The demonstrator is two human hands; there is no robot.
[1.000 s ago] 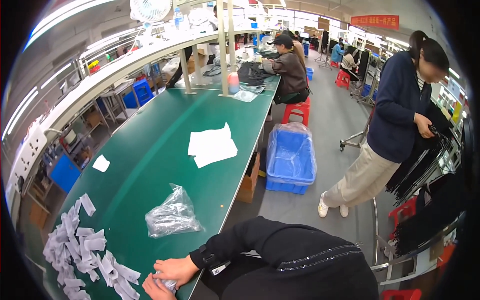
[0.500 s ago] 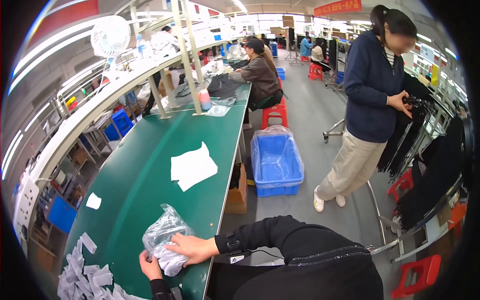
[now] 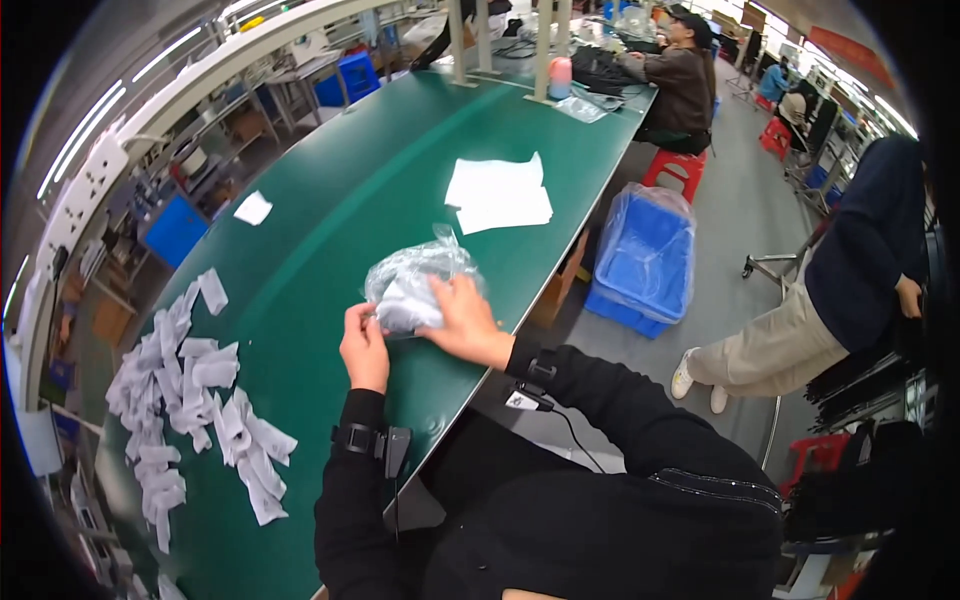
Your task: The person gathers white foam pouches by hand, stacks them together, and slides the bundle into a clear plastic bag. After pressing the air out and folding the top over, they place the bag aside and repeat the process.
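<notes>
A clear plastic bag (image 3: pixel 440 252) with folded whitish-grey pieces inside lies on the green tabletop in front of me. The thumb and fingers of my left hand (image 3: pixel 364 348) close on the bag's near left edge. My right hand (image 3: pixel 466 318) grips the bag from its right side, thumb and fingers curved over the bundle. What the pieces in the bag are, I cannot make out. To the left, many loose, narrow whitish-grey folded strips (image 3: pixel 165 375) lie in a spread heap.
White sheets (image 3: pixel 498 192) lie beyond the bag, a small white piece (image 3: pixel 254 208) farther left. Beside the green table (image 3: pixel 330 200) stands a blue crate (image 3: pixel 640 265) lined with plastic. A person in a dark top (image 3: pixel 865 250) stands at right; another sits on a red stool (image 3: pixel 678 172).
My view has swung left and down, so the table and strips show more fully. Both hands stay at the bag; my left hand and forearm are now more visible.
</notes>
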